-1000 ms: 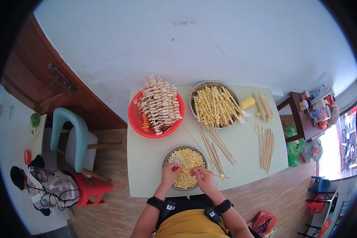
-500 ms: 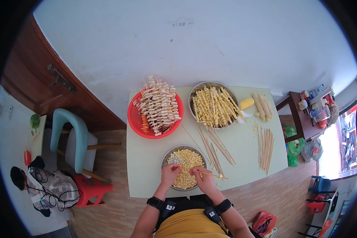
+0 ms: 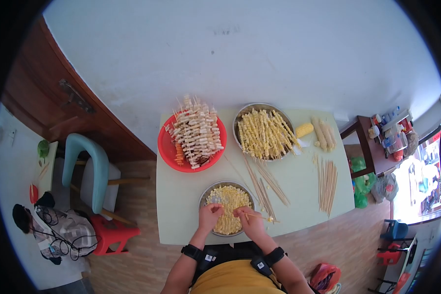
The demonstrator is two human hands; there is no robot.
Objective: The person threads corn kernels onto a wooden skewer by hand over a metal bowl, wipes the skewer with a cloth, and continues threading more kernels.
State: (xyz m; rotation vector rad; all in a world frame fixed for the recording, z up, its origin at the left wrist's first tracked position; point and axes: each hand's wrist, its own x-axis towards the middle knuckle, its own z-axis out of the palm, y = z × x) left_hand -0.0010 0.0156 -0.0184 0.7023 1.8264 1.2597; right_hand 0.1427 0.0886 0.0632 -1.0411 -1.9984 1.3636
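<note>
A metal bowl [image 3: 201,196] of loose corn kernels [image 3: 231,196] stands near the table's front edge. Both my hands are over it. My right hand [image 3: 251,223] grips a wooden skewer [image 3: 261,216], which points out to the right with a small yellow bit near its far end. To its left, my left hand [image 3: 210,218] is closed in a pinch at the fingertips. Anything between those fingertips is too small to make out. Beyond the bowl lie loose skewers [image 3: 273,183], fanned out in bunches.
A red basin [image 3: 164,152] holds skewered pale pieces [image 3: 198,132]. Beside it, a metal basin [image 3: 236,119] holds corn skewers [image 3: 264,132]. Corn cobs [image 3: 324,133] and another row of skewers [image 3: 327,183] lie at the table's right. A blue chair [image 3: 99,171] stands left.
The hands stay over the bowl in almost the same pose. The right hand and its skewer have shifted very slightly.
</note>
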